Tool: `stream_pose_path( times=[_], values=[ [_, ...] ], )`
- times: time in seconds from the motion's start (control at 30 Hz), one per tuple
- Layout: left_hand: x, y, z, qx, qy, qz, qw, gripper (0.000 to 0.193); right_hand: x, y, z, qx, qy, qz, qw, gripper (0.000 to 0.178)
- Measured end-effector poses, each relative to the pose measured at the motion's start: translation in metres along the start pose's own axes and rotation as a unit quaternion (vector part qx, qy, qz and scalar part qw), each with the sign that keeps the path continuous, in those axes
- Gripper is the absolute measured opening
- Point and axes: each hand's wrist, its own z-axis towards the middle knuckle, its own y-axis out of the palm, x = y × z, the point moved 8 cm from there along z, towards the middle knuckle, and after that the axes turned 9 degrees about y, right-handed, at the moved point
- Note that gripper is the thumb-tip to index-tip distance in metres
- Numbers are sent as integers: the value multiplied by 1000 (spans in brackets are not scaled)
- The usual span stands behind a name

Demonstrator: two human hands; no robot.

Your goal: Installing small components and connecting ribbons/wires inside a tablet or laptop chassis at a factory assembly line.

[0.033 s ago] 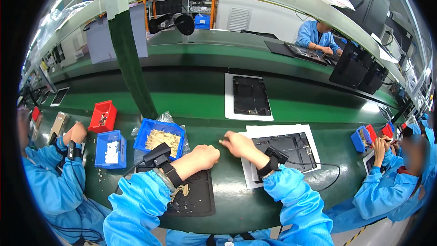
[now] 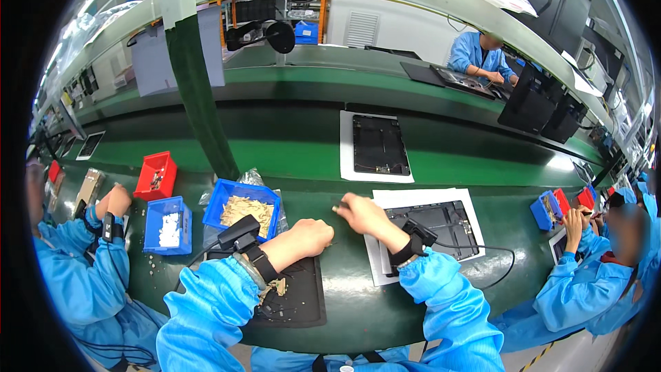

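My left hand (image 2: 311, 237) is closed, its fingertips pressed together above the far right corner of a black mat (image 2: 310, 306). A thin dark bit shows at those fingertips, too small to name. To the right, my right hand (image 2: 363, 213) pinches something small and dark between thumb and forefinger; its kind cannot be made out. The two hands are apart. Beside my right wrist a black tablet-like housing (image 2: 444, 229) lies on white sheets (image 2: 458, 197). Beige pieces fill a blue bin (image 2: 217, 197) behind my left forearm. Beige scraps (image 2: 277, 286) and small dark bits lie on the mat.
Further left stand a blue bin (image 2: 166, 248) of white pieces and a red bin (image 2: 165, 158). Another black housing (image 2: 380, 143) rests on white paper on the far ledge. A green post (image 2: 196, 96) rises behind the bins. Co-workers sit left, right and across. A black cable (image 2: 511, 269) loops from my right wrist.
My right hand has lifted slightly away, toward the far side. The left hand is almost where it was, with a slight shift of its fingertips.
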Motion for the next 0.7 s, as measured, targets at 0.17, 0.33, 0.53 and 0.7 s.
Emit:
stream_pose_path(
  times=[0.17, 0.33, 0.53, 0.7],
  values=[
    [7, -14, -7, 125, 48, 82, 988, 16, -39, -50, 19, 83, -65, 170, 980, 29],
    [20, -14, -1, 20, -8, 59, 998, 14, -108, -62, 33, 174, -171, 303, 921, 23],
    [23, -8, -7, 72, 12, 38, 997, 18, -158, -8, 41, 46, -186, 204, 960, 25],
    [28, -10, 1, -7, 18, 55, 998, 14, -93, -39, 33, 82, -123, 213, 966, 25]
  ],
)
